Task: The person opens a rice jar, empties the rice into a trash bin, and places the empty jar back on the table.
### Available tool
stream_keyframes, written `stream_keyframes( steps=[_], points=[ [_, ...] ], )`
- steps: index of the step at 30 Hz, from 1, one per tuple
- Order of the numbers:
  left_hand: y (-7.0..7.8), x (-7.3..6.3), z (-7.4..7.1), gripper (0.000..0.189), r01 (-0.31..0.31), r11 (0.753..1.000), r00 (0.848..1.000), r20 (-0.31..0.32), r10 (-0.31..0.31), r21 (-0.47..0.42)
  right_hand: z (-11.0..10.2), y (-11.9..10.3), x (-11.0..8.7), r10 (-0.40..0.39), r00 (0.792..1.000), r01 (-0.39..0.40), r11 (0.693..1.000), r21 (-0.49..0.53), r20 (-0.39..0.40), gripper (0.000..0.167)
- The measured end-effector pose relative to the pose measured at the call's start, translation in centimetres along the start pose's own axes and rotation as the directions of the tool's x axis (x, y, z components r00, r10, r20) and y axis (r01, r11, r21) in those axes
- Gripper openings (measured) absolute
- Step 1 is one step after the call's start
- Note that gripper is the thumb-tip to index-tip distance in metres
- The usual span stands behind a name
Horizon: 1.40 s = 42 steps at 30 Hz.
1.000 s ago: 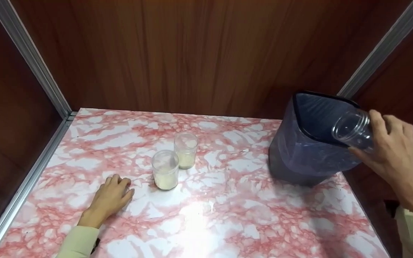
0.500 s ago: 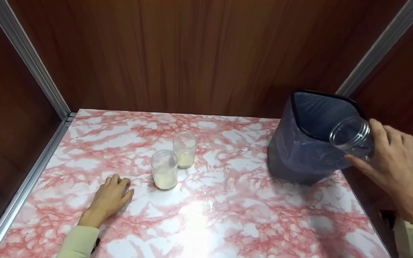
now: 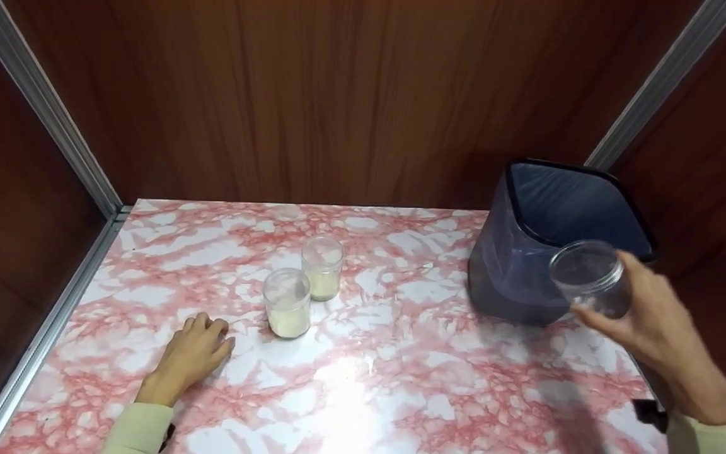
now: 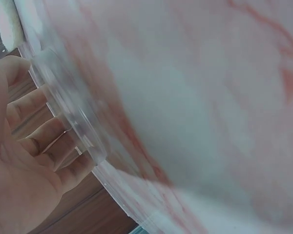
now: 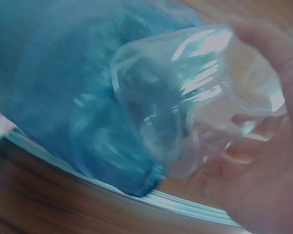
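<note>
My right hand [image 3: 659, 334] grips a clear jar [image 3: 590, 284] by its side, in front of the trash bin's near rim. The jar is tilted with its mouth toward the upper left, and no contents show inside it. In the right wrist view, thumb and fingers wrap around the clear jar [image 5: 205, 73]. Lower left on the table, my left hand [image 3: 190, 353] rests with relaxed fingers. In the left wrist view, its fingertips touch a clear round piece like a lid [image 4: 71, 105], which is hidden in the head view.
Two clear jars, a nearer one [image 3: 287, 309] and a farther one [image 3: 322, 271], stand upright mid-table, partly filled with pale powder. A trash bin [image 3: 514, 277] with a purplish liner stands at the right back. Wood panels [image 3: 306, 101] enclose the marbled table [image 3: 401, 391].
My right hand has drawn the jar leftward and down, off the bin's opening, and turned it more upright. My left hand has stayed in place.
</note>
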<state>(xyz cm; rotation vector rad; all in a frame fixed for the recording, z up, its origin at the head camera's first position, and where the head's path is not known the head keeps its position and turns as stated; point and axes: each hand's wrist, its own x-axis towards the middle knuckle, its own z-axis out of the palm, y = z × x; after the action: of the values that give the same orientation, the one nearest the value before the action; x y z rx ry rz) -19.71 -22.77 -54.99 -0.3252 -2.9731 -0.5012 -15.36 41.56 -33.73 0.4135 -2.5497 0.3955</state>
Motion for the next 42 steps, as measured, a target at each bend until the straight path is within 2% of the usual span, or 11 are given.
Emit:
stream_keyframes(
  steps=[2, 4, 9, 13, 18, 22, 25, 28, 34, 39, 42],
  points=[
    [0.0, 0.0, 0.0, 0.025, 0.009, 1.0, 1.0, 0.005, -0.009, -0.006, 1.1, 0.2, -0.7, 0.028, 1.0, -0.028, 0.999, 0.046, 0.0, 0.093],
    [0.0, 0.0, 0.0, 0.026, 0.011, 1.0, 1.0, 0.008, -0.011, -0.011, 2.1, 0.3, -1.5, 0.093, 0.996, -0.094, 0.991, 0.093, 0.012, 0.092],
    [-0.1, 0.0, 0.0, 0.027, 0.01, 1.0, 1.0, 0.009, -0.01, -0.014, 4.4, 0.6, -3.2, 0.244, 0.969, -0.245, 0.954, 0.172, 0.022, 0.086],
    [-0.2, 0.0, -0.1, 0.026, 0.015, 1.0, 1.0, 0.002, -0.015, -0.018, 6.8, 1.2, -4.0, 0.286, 0.958, -0.285, 0.926, 0.246, 0.035, 0.076],
    [-0.2, -0.1, -0.1, 0.027, 0.019, 1.0, 1.0, 0.006, -0.018, -0.025, 10.0, 2.7, -5.0, 0.304, 0.941, -0.338, 0.879, 0.337, 0.149, 0.07],
    [0.0, 0.0, 0.0, 0.027, 0.01, 0.999, 1.0, 0.011, -0.01, -0.033, 11.2, 3.2, -6.1, 0.338, 0.904, -0.413, 0.851, 0.323, 0.263, 0.071],
    [-0.1, 0.0, 0.0, 0.026, 0.005, 1.0, 1.0, 0.006, -0.005, -0.029, 12.1, 3.1, -6.5, 0.334, 0.889, -0.425, 0.856, 0.295, 0.315, 0.072],
    [-0.1, 0.0, -0.2, 0.026, 0.009, 1.0, 1.0, 0.005, -0.009, -0.022, 12.9, 2.8, -6.6, 0.307, 0.889, -0.411, 0.863, 0.295, 0.339, 0.073],
    [0.1, 0.2, -0.6, 0.023, 0.016, 0.999, 1.0, -0.011, -0.017, -0.039, 14.2, 3.0, -6.7, 0.269, 0.879, -0.419, 0.831, 0.367, 0.393, 0.077],
    [0.8, 0.7, -1.3, 0.027, -0.027, 0.998, 0.998, -0.066, 0.023, -0.059, 14.7, 3.8, -7.0, 0.23, 0.882, -0.405, 0.816, 0.413, 0.411, 0.078],
    [1.3, 1.2, -1.9, 0.025, -0.068, 0.995, 0.99, -0.126, 0.057, -0.078, 14.9, 4.3, -7.1, 0.183, 0.882, -0.395, 0.791, 0.467, 0.435, 0.077]
  ],
)
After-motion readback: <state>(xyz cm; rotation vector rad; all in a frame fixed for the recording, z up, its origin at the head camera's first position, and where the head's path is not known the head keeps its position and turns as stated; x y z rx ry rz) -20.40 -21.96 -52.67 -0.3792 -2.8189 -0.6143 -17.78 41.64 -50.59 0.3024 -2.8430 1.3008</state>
